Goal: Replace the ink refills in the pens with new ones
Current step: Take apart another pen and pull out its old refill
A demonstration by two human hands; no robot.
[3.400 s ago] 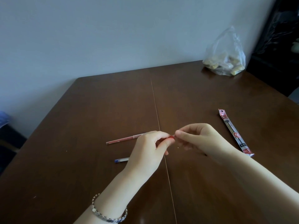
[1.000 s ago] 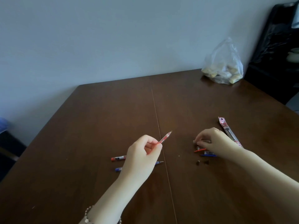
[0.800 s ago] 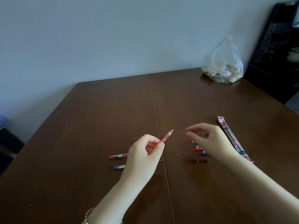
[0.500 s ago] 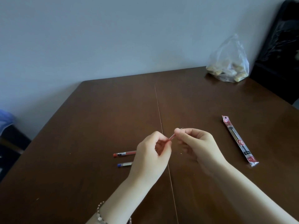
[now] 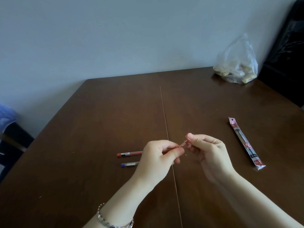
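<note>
My left hand [image 5: 160, 156] grips a thin red pen part [image 5: 183, 144], whose tip points up and right. My right hand [image 5: 209, 151] pinches the tip end of that red part between thumb and fingers; what sits inside its fingers is hidden. Both hands hover just above the brown table [image 5: 115, 112] near its centre seam. A red pen [image 5: 130, 153] and a blue-ended clear refill [image 5: 130, 164] lie flat to the left, partly hidden behind my left hand. A sealed refill packet [image 5: 246, 143], red and black, lies to the right.
A clear plastic bag [image 5: 236, 66] with pale lumps stands at the table's far right corner. A dark piece of furniture [image 5: 286, 51] rises beyond the right edge. A blue object [image 5: 6, 116] lies off the left edge. The wall is close behind the table.
My right hand lifted from the small parts on the table at the right and came to the red pen tip. It now pinches that tip. Those small parts are out of sight.
</note>
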